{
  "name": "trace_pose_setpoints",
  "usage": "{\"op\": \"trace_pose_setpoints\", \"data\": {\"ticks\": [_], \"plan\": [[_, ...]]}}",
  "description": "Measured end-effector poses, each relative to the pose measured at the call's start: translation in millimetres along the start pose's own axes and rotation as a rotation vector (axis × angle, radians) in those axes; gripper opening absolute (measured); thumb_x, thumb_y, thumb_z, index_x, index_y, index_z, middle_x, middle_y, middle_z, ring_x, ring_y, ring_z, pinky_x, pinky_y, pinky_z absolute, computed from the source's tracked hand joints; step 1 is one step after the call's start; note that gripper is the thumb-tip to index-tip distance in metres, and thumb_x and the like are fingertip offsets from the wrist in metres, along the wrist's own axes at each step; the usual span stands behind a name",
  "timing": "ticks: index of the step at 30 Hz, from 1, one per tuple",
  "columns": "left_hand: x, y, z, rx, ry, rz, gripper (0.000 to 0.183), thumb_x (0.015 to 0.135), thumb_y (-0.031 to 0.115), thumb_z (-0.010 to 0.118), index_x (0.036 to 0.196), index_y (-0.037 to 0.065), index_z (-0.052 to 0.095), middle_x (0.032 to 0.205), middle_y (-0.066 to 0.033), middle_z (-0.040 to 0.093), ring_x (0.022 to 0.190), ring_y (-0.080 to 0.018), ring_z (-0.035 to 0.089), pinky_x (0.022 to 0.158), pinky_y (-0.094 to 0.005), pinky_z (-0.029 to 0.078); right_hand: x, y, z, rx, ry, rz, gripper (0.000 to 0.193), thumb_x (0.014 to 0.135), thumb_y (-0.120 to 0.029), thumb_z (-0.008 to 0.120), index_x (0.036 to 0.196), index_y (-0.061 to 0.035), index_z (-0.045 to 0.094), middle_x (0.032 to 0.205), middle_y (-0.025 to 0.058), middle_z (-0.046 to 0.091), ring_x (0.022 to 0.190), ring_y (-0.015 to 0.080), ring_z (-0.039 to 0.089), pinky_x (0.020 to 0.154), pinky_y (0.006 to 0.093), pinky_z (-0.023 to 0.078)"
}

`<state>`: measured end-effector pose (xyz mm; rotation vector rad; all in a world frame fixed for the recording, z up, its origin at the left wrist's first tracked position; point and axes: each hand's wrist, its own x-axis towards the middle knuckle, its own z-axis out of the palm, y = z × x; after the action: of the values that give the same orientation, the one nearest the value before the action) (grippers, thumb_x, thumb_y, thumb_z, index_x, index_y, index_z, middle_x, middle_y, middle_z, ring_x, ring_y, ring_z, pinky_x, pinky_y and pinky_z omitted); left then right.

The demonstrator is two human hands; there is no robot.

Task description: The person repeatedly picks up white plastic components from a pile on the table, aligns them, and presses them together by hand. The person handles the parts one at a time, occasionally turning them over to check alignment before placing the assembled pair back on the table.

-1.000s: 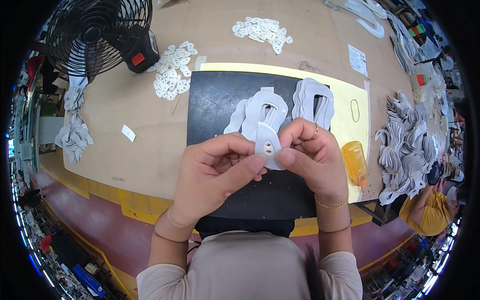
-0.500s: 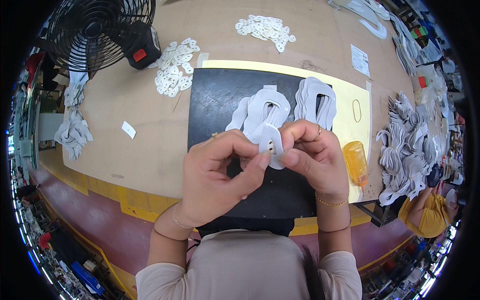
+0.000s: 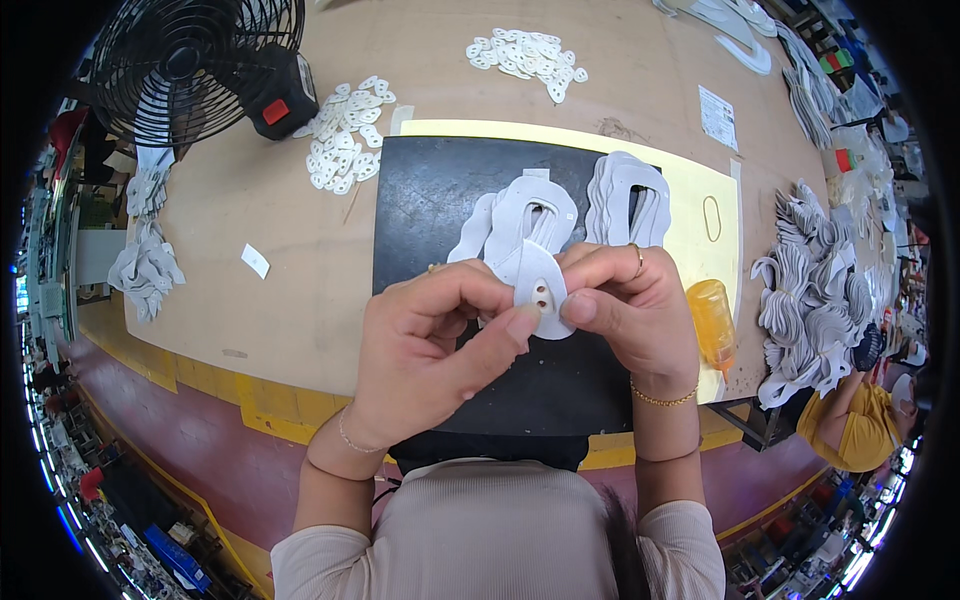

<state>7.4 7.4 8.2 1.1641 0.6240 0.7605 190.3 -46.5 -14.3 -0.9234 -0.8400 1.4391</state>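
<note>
Between both hands is a pale grey shoe-upper piece [image 3: 540, 265] with a rounded end and a few small holes, the end tilted up toward me. My left hand [image 3: 430, 340] pinches its left edge between thumb and forefinger. At its right edge, my right hand [image 3: 630, 310] pinches it the same way, close to the holes. The piece overlaps a fanned stack of looped grey shoe pieces [image 3: 556, 202] just beyond; whether it is joined to the top one I cannot tell. A second stack of the same pieces [image 3: 607, 195] lies to the right. Both rest on a black mat [image 3: 425, 205].
Small white holed pieces lie in a left pile [image 3: 345, 135] and a far pile [image 3: 525, 58]. A black fan [image 3: 185, 65] stands far left. At right are an amber bottle [image 3: 711, 325], a rubber band [image 3: 712, 218] on yellow sheet [image 3: 690, 190], and heaped grey pieces [image 3: 815, 290].
The held piece has turned to face me more, so its rounded end looks wider and its holes show more clearly. Both hands keep their pinch and have barely shifted.
</note>
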Motion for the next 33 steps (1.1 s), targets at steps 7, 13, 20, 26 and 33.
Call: {"op": "trace_pose_setpoints", "data": {"ticks": [7,13,20,26,33], "plan": [[-2,3,1,0.074,0.019,-0.006,0.005,0.083,-0.004,0.064,0.083,-0.003,0.059,0.074,-0.0045,0.056,0.061,-0.0054,0.048,0.052,-0.0194,0.035,-2,0,4,-0.015,0.017,-0.043,0.01,0.083,-0.003,0.069,0.092,0.0013,0.068,0.085,0.0042,0.067,0.076,0.0064,0.059,0.066,0.0188,0.048],[-2,5,5,0.164,0.041,0.075,0.006,0.08,-0.004,0.066,0.081,-0.003,0.059,0.072,-0.006,0.057,0.063,-0.0084,0.051,0.056,-0.0222,0.037,-5,-1,7,-0.087,0.037,-0.092,0.007,0.084,-0.003,0.068,0.09,0.0008,0.067,0.081,0.002,0.066,0.072,0.0037,0.055,0.062,0.0177,0.043],[-2,3,5,0.219,0.012,0.107,0.006,0.08,-0.004,0.066,0.083,-0.003,0.06,0.073,-0.0062,0.058,0.062,-0.0091,0.052,0.056,-0.0227,0.038,-8,0,14,-0.084,0.076,-0.143,0.008,0.082,-0.003,0.068,0.088,0.0003,0.063,0.082,0.0002,0.063,0.074,0.0039,0.053,0.064,0.0191,0.042],[-3,2,-1,0.007,-0.04,-0.057,0.004,0.084,-0.003,0.064,0.085,-0.004,0.06,0.076,-0.0047,0.059,0.061,-0.0052,0.051,0.054,-0.0194,0.038,-7,-7,4,-0.064,0.001,0.001,0.01,0.082,-0.003,0.069,0.09,0.0019,0.066,0.082,0.0013,0.064,0.074,0.0052,0.055,0.064,0.0192,0.044],[-3,4,0,-0.009,-0.056,-0.111,0.005,0.084,-0.003,0.064,0.085,-0.004,0.059,0.075,-0.0032,0.058,0.064,-0.0042,0.052,0.054,-0.0188,0.039,-6,-15,2,-0.129,-0.008,0.041,0.007,0.081,-0.003,0.069,0.086,0.0019,0.068,0.08,0.0027,0.064,0.074,0.0062,0.057,0.064,0.0199,0.045]]}}
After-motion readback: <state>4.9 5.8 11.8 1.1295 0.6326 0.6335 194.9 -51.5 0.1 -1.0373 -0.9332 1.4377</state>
